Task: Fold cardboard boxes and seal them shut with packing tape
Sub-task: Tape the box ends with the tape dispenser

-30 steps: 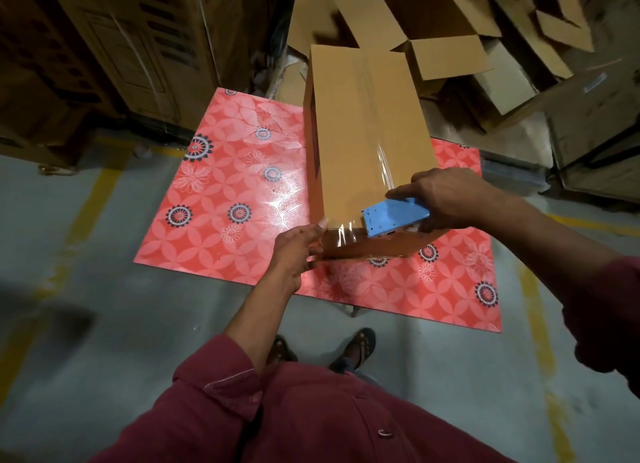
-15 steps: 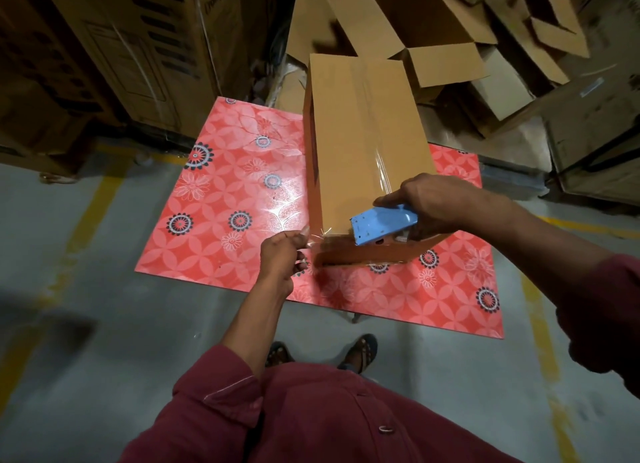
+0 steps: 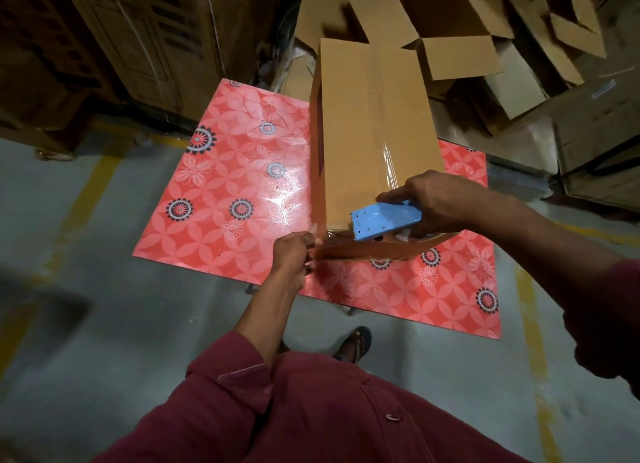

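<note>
A closed brown cardboard box (image 3: pixel 370 127) stands on a red flower-patterned table (image 3: pixel 228 199), with a strip of clear tape running along its top seam. My right hand (image 3: pixel 436 199) grips a blue tape dispenser (image 3: pixel 384 220) at the box's near top edge. At the box's near left corner my left hand (image 3: pixel 294 255) pinches the loose end of clear tape (image 3: pixel 320 236). The tape roll is hidden behind my right hand.
Several flat and half-open cardboard boxes (image 3: pixel 460 57) lie piled behind the table at the right. Tall printed cartons (image 3: pixel 145 40) stand at the back left. The grey floor has yellow lines (image 3: pixel 86 192). My sandalled foot (image 3: pixel 353 345) shows under the table's near edge.
The dispenser has swung from flat on the box's top to tilted at its near edge. My left hand drew slightly left off the near face and now pinches tape at the corner.
</note>
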The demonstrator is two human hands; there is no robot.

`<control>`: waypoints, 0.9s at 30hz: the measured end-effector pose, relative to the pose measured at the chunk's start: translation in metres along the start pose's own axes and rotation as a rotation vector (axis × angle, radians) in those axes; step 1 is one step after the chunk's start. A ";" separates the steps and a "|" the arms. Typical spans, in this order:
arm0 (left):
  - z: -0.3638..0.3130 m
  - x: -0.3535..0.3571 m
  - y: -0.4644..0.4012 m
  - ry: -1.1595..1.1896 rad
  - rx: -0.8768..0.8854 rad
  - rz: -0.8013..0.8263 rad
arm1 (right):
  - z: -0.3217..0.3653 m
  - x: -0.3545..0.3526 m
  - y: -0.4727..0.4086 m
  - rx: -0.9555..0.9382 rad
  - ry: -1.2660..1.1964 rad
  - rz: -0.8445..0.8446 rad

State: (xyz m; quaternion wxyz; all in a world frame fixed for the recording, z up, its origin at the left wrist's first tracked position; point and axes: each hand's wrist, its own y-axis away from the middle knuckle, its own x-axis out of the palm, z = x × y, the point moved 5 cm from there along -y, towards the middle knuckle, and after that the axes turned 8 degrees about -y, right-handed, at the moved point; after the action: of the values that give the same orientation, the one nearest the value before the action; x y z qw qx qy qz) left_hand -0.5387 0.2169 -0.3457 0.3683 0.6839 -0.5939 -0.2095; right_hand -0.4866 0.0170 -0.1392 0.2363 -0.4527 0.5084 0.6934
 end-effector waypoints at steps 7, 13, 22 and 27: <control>0.022 0.017 0.000 0.043 0.039 -0.035 | -0.001 0.002 -0.005 -0.012 0.047 0.014; 0.045 0.006 -0.008 -0.282 0.071 -0.254 | 0.001 0.003 -0.011 -0.008 0.076 0.028; -0.028 0.019 0.055 -1.049 1.426 -0.184 | 0.011 0.005 -0.008 -0.105 0.202 0.007; -0.015 0.020 0.050 -1.379 1.447 -0.186 | 0.021 0.009 -0.002 -0.170 0.241 0.027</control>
State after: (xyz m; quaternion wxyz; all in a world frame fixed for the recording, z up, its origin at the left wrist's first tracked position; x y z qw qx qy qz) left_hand -0.5565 0.2001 -0.2957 -0.5785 0.5162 -0.6064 -0.1766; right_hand -0.4978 0.0354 -0.1463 0.1251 -0.5443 0.4786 0.6775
